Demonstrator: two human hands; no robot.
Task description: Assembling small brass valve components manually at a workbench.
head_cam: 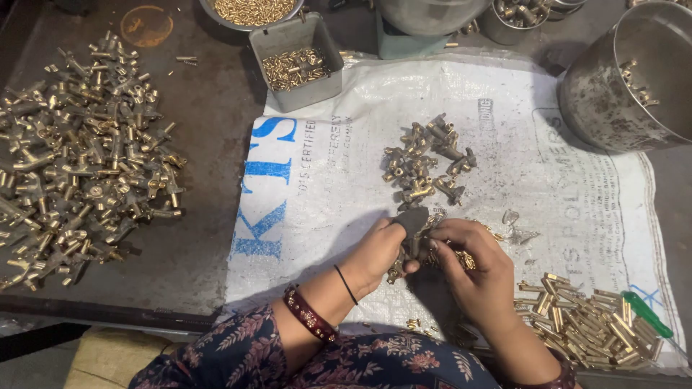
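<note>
My left hand (378,252) and my right hand (472,270) meet over a white woven sack (346,187), both gripping one dark brass valve fitting (412,225). The left hand holds its lower body; the right hand's fingers pinch it from the right, with small brass bits under the palm. Just beyond the hands lies a small heap of similar brass fittings (429,162). A pile of short brass tubes (591,324) sits by my right wrist.
A large heap of brass fittings (79,158) covers the dark table at left. A grey rectangular bin (297,61) of small brass parts and round metal bowls stand at the back. A big steel pot (627,79) sits far right. A green-handled screwdriver (647,314) lies near the tubes.
</note>
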